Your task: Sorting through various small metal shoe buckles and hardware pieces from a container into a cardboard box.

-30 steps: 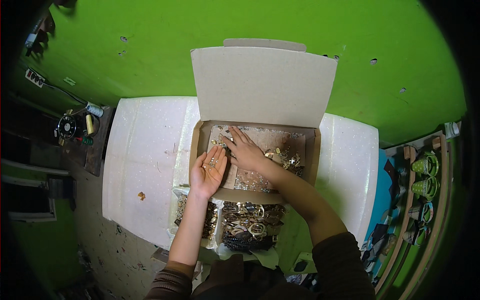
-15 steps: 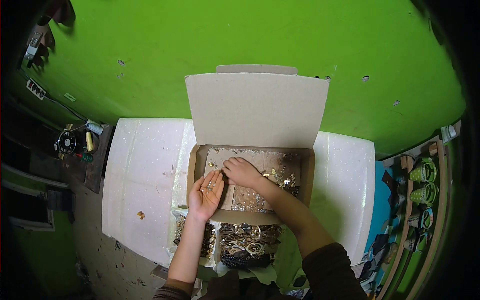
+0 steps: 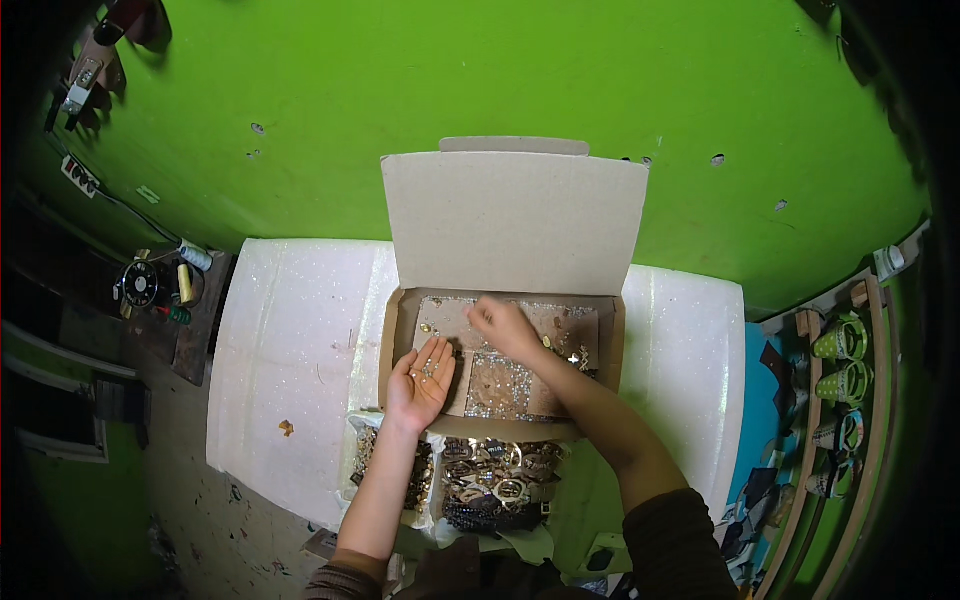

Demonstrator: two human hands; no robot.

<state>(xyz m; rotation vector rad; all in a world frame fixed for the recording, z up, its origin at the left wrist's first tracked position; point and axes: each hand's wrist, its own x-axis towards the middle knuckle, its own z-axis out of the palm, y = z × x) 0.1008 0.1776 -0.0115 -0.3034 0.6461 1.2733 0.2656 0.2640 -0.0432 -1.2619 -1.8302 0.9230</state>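
My left hand (image 3: 420,387) lies palm up over the left side of an open cardboard box (image 3: 388,350). Small shiny beads (image 3: 428,373) rest on its palm and outstretched fingers. Inside the box, my right hand (image 3: 503,326) hovers over the back middle, its fingers curled together and slightly blurred; whatever is in them cannot be made out. Tiny clear stones (image 3: 500,385) are scattered over the brown box floor below it. Gold-coloured pieces (image 3: 578,358) lie on the right side, partly hidden by my right forearm.
In front of the box, a tray (image 3: 437,480) holds gold and dark metal trinkets (image 3: 500,480). The lid (image 3: 515,215) stands up against the green wall. A small brown scrap (image 3: 286,428) lies on the glittery white tabletop (image 3: 290,340). Patterned items (image 3: 842,380) fill a wooden rack at right.
My right hand has moved slightly up and right, its fingers now curled together away from the left palm. The left hand stays palm up with the beads.
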